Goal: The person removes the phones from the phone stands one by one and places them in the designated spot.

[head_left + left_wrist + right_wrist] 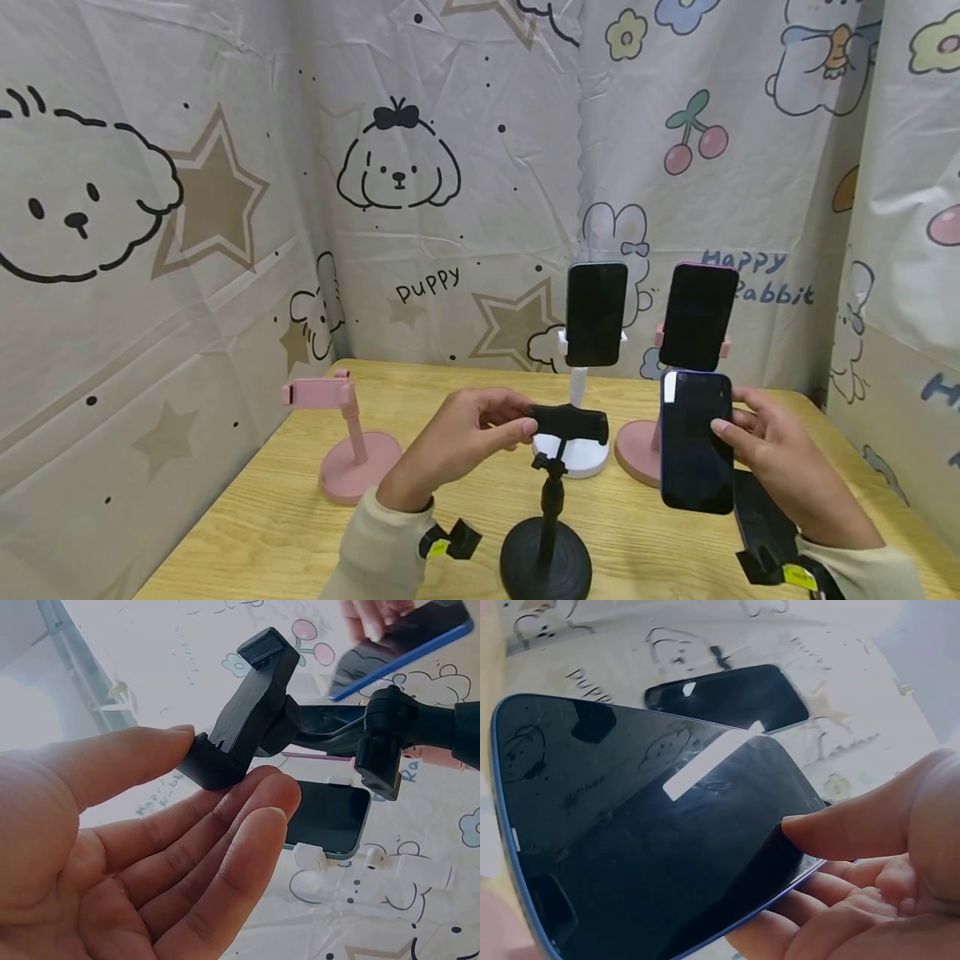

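My left hand (480,433) pinches the left end of the black clamp (570,423) on top of a black phone stand (551,508). In the left wrist view the thumb lies on one end of that clamp (251,705), with the fingers beneath it; no phone sits in it. My right hand (780,458) holds a blue-edged phone (697,442) upright by its right side, thumb on the dark screen. The phone (652,825) fills much of the right wrist view. It is to the right of the black clamp, apart from it.
Behind, a white stand (577,457) and a pink stand (636,450) each carry a phone. Another pink stand (360,467) with a bare holder is at the left. A dark flat object (761,517) lies under my right wrist. Printed curtains (450,242) surround the wooden table (247,533).
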A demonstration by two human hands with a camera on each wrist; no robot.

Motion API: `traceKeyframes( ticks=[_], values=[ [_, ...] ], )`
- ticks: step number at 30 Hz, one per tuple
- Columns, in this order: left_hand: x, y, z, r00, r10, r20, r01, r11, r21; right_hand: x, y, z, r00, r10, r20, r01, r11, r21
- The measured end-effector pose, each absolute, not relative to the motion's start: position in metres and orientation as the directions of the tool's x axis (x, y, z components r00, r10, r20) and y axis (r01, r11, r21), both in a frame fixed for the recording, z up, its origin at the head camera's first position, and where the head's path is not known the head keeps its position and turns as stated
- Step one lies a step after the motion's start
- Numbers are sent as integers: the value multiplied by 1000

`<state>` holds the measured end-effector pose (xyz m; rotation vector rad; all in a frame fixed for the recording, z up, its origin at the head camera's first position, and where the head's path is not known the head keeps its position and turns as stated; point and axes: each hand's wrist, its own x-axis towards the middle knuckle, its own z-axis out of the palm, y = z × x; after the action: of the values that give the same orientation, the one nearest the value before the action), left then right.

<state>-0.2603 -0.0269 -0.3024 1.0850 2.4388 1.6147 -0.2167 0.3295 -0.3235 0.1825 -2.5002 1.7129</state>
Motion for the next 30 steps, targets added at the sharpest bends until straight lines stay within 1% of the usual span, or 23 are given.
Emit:
traceKeyframes(
  ticks=[7, 10, 15, 18, 25, 30],
  values=[
    [-261, -27, -302, -754, 561, 342, 531, 214, 820, -222, 336, -350, -1000, -20, 17, -22, 325, -945],
    [-261, -27, -303, -753, 562, 342, 532, 215, 819, -222, 339, -362, -999, -22, -25, 17, 309, -951],
    [-262, -28, -303, -753, 561, 343, 537, 222, 814, -223, 346, -378, -999, -35, -30, 19, 283, -959],
    [-262, -29, -304, -754, 561, 341, 535, 225, 814, -223, 349, -386, -999, -38, -36, 23, 294, -955],
    [-262, -28, -303, -754, 563, 338, 533, 223, 816, -225, 349, -401, -993, -2, -117, 110, 330, -938],
    [-262, -28, -303, -756, 562, 336, 531, 227, 816, -228, 350, -409, -991, 26, -134, 134, 365, -921]
  ],
)
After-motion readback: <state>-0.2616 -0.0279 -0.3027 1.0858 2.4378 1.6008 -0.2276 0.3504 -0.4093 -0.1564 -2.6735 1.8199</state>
